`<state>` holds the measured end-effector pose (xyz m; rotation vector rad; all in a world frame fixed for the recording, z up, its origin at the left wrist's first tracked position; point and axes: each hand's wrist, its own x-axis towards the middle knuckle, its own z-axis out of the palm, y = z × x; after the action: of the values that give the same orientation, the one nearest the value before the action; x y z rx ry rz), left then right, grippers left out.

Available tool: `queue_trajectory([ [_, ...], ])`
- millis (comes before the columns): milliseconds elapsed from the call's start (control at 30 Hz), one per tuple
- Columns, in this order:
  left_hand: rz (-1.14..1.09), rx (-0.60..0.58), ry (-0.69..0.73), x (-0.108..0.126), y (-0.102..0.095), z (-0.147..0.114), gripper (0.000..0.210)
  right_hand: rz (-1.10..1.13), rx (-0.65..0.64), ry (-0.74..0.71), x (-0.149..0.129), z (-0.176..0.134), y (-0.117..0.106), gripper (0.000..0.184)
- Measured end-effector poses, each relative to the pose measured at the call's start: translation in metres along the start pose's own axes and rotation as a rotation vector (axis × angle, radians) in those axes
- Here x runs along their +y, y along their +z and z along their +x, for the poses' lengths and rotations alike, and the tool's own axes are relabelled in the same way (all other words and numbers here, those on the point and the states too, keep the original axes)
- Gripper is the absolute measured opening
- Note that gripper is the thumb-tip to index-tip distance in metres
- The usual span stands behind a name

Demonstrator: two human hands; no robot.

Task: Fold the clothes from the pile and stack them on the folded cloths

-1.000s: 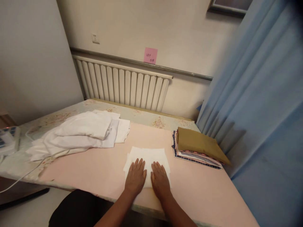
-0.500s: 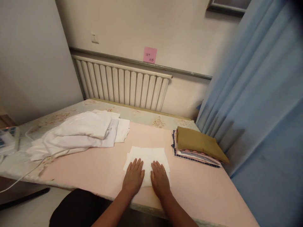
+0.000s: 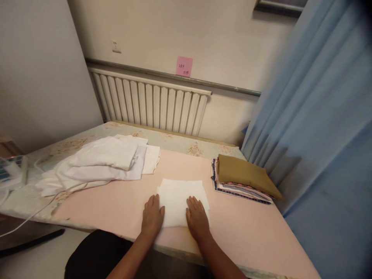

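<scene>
A folded white cloth (image 3: 178, 201) lies flat on the pink sheet (image 3: 116, 209) near the table's front edge. My left hand (image 3: 152, 216) is at the cloth's left edge, palm down, its fingers stretched out and its thumb against the side of the cloth. On the right part of the cloth rests my right hand (image 3: 197, 217), flat with fingers extended. Neither hand grasps anything. The cloth's lower right corner is partly hidden under my right hand.
Left on the table is a heap of white cloth (image 3: 99, 159), with a white cable (image 3: 31, 213) running beside it. A stack of folded fabrics, olive one on top (image 3: 244, 170), sits at right. Behind are a radiator (image 3: 151, 100) and a blue curtain (image 3: 308, 116).
My left hand has slid left, off the top of the white cloth to its edge. The cloth's left side looks narrower and straighter. My right hand has stayed almost in place.
</scene>
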<state>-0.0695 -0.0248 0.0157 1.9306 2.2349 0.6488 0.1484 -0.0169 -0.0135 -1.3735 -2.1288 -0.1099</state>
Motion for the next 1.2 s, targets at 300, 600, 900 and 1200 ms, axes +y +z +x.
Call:
queue_trajectory([
  [300,-0.265,-0.24,-0.213,-0.017,-0.015,0.026,0.031,0.156,0.162,0.182,0.017,0.002,-0.012,0.043],
  [600,-0.458,-0.339,-0.375,-0.026,-0.009,0.034,0.031,0.252,-0.111,0.853,0.061,0.02,-0.058,0.045],
  [900,-0.606,-0.319,-0.423,-0.026,-0.01,0.03,0.034,0.294,-0.174,0.869,0.068,0.02,-0.057,0.036],
  [1200,-0.616,-0.332,-0.424,-0.027,-0.01,0.031,0.035,0.347,-0.239,0.888,0.065,0.03,-0.056,0.029],
])
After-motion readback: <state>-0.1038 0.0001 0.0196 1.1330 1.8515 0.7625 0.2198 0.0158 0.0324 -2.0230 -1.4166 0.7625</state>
